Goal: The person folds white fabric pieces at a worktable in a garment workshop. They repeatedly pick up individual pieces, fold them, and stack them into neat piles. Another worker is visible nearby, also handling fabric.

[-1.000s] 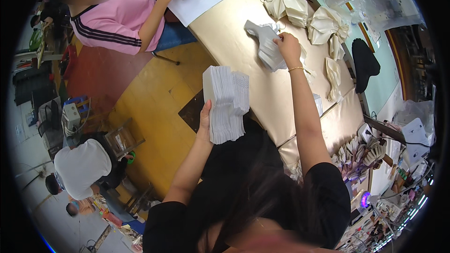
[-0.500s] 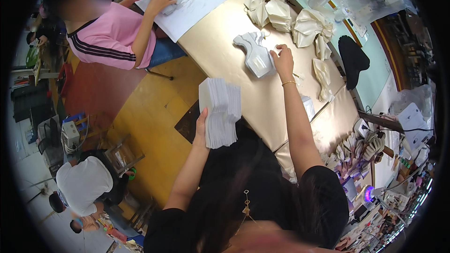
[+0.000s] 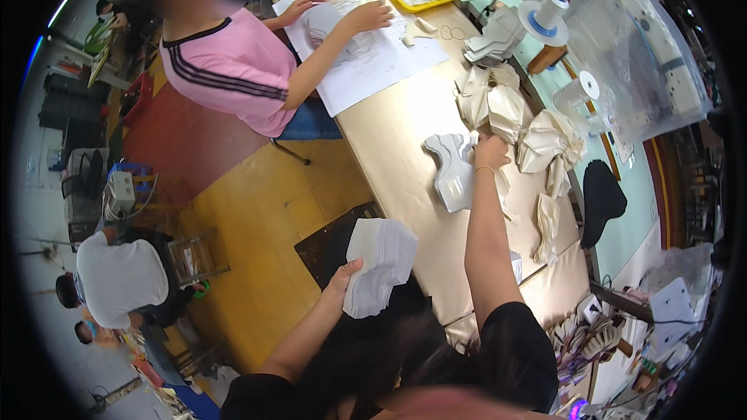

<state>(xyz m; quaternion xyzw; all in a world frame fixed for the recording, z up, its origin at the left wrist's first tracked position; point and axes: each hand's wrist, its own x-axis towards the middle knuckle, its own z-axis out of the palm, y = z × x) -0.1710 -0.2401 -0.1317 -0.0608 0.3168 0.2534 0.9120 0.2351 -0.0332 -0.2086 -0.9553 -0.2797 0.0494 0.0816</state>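
Observation:
My left hand (image 3: 344, 275) grips a thick stack of white cut pieces (image 3: 381, 264) with curved outlines, thumb on the near side, held in front of the table edge. On the gold-coloured table (image 3: 405, 140) lies a grey-white stack of similarly shaped pieces (image 3: 451, 175). At the right side of that stack is my right hand (image 3: 492, 153), fingers curled; whatever they hold is hidden. Just beyond it sit bunches of cream folded pieces (image 3: 504, 113), with more cream bunches (image 3: 551, 140) to the right.
A co-worker in a pink shirt (image 3: 233, 70) handles paper-like pieces over a white sheet (image 3: 350, 93) at the far left. Two yellow trays (image 3: 426, 5) stand behind. Thread cones (image 3: 576, 92), a black sole-shaped piece (image 3: 602, 202) and a plastic-covered machine (image 3: 622, 54) are at the right.
The view has shifted, bringing the yellow trays more fully into sight. My right hand has moved along the grey-white stack toward the cream bunches. The left-hand stack has tilted and turned.

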